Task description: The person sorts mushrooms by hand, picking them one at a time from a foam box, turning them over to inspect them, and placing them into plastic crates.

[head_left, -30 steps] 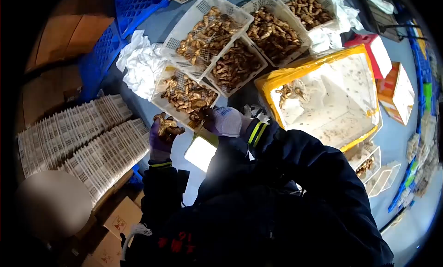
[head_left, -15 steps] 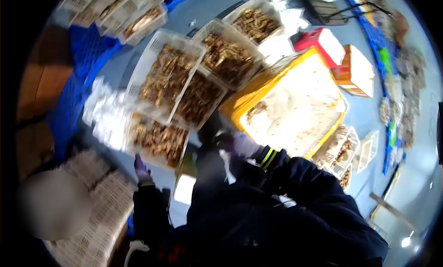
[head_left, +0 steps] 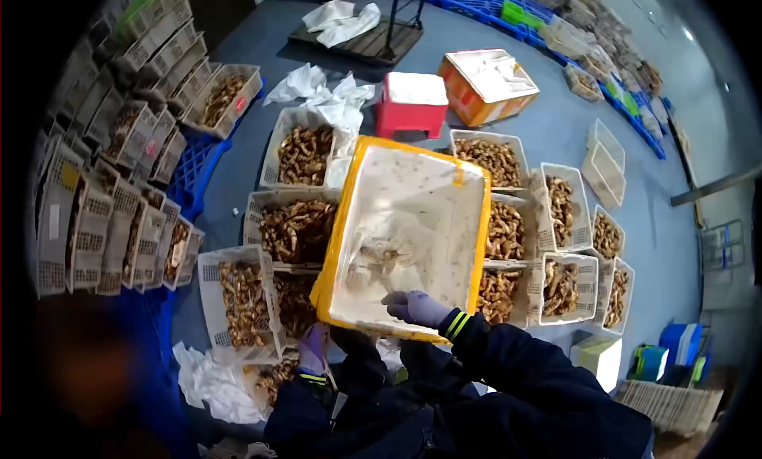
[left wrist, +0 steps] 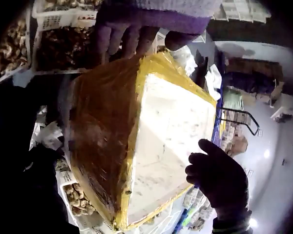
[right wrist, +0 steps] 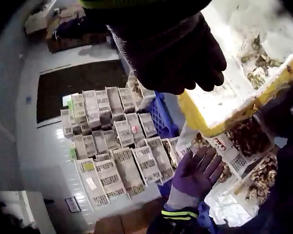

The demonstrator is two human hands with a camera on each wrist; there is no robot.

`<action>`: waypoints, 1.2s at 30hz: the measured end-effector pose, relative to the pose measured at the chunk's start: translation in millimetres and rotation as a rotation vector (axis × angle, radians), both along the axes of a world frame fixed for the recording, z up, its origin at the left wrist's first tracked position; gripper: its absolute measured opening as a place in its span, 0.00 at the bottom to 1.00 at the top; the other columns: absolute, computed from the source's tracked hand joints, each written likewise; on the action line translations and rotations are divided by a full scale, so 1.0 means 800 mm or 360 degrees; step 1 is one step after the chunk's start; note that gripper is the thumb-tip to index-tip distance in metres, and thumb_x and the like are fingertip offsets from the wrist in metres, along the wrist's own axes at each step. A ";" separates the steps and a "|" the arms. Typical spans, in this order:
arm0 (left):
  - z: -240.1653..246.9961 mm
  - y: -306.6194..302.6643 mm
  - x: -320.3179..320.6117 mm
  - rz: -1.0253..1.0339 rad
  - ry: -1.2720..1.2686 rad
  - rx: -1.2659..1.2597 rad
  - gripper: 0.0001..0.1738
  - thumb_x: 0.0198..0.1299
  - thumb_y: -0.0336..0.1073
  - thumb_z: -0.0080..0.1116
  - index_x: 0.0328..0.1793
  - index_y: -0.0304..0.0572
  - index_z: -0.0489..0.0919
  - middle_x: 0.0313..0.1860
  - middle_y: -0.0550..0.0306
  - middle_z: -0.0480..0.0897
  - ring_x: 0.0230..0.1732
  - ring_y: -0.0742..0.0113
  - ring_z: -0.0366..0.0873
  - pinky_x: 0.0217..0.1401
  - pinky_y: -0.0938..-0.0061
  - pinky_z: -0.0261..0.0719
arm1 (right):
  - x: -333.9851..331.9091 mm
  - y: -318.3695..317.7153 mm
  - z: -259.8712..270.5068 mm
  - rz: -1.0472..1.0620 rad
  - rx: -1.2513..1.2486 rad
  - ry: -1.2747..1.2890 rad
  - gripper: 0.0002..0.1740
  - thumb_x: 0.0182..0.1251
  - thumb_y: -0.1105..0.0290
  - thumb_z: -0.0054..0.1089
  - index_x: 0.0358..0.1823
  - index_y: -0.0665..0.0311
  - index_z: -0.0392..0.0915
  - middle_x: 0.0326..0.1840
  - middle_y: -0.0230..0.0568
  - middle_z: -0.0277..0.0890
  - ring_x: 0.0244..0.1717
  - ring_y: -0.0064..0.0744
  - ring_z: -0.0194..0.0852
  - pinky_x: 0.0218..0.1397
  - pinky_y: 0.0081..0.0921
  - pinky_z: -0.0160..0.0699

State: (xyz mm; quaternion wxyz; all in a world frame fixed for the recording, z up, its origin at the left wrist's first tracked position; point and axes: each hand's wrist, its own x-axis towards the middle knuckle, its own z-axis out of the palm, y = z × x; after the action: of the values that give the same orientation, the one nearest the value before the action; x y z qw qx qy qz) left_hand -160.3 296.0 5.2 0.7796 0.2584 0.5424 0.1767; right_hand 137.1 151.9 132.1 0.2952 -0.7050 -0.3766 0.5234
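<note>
A white foam box (head_left: 413, 181) edged with yellow tape stands before me. Inside lies a small heap of brown pieces (head_left: 381, 256) on clear plastic film. Over the box's near side hangs my right hand (head_left: 418, 308), fingers reaching inward and loosely bent, holding nothing. My left hand (head_left: 313, 348) is beside the box's near left corner; in the right wrist view its palm (right wrist: 198, 170) shows bare with fingers extended. Close to it are white plastic baskets (head_left: 208, 300) full of knobbly brown pieces (head_left: 244, 300) that look like mushrooms.
More filled baskets (head_left: 565, 173) flank the box on the right. Stacked baskets (head_left: 95, 213) fill the left. Behind the box stand a red stool (head_left: 413, 125), an orange carton (head_left: 468, 102) and a flat trolley (head_left: 381, 46). A crumpled white cloth (head_left: 218, 383) lies near left.
My view has swung right toward the foam box. The brown clump gripped by my left hand a second ago is out of it. My right hand has moved from the baskets to over the box.
</note>
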 end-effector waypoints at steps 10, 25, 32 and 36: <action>0.023 -0.007 0.137 -0.0521 0.0310 0.0236 0.30 0.63 0.50 0.58 0.67 0.44 0.73 0.62 0.51 0.77 0.60 0.56 0.73 0.52 0.65 0.71 | 0.120 -0.081 0.006 -0.0408 0.0008 -0.0051 0.22 0.65 0.56 0.58 0.56 0.62 0.80 0.33 0.38 0.82 0.32 0.28 0.77 0.38 0.27 0.77; -0.019 0.122 0.144 -0.0290 0.0326 0.0560 0.22 0.65 0.37 0.60 0.60 0.32 0.72 0.38 0.56 0.78 0.36 0.67 0.76 0.38 0.73 0.76 | 0.114 -0.023 -0.079 -0.0671 -0.0233 -0.0048 0.21 0.62 0.59 0.60 0.53 0.63 0.81 0.34 0.37 0.82 0.34 0.25 0.79 0.41 0.24 0.78; -0.031 0.105 0.130 -0.0617 0.0620 0.0464 0.43 0.59 0.41 0.69 0.72 0.23 0.60 0.59 0.40 0.76 0.54 0.59 0.76 0.56 0.70 0.76 | 0.105 -0.015 -0.211 -0.0564 -0.0350 0.0103 0.18 0.64 0.65 0.57 0.52 0.65 0.80 0.35 0.41 0.81 0.35 0.30 0.79 0.37 0.28 0.79; -0.090 0.089 0.088 -0.0996 0.0974 0.0874 0.40 0.65 0.54 0.58 0.69 0.23 0.65 0.57 0.40 0.78 0.53 0.55 0.77 0.56 0.68 0.75 | 0.123 -0.011 -0.296 -0.0222 -0.0683 -0.0207 0.21 0.62 0.62 0.54 0.54 0.62 0.80 0.45 0.47 0.81 0.46 0.43 0.79 0.50 0.34 0.77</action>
State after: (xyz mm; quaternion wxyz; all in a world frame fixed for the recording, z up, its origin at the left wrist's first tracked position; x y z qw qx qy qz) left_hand -89.7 367.4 -66.8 0.5042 0.6433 0.5760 -0.0128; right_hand 235.8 142.9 -105.0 0.1493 -0.8082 -0.2253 0.5233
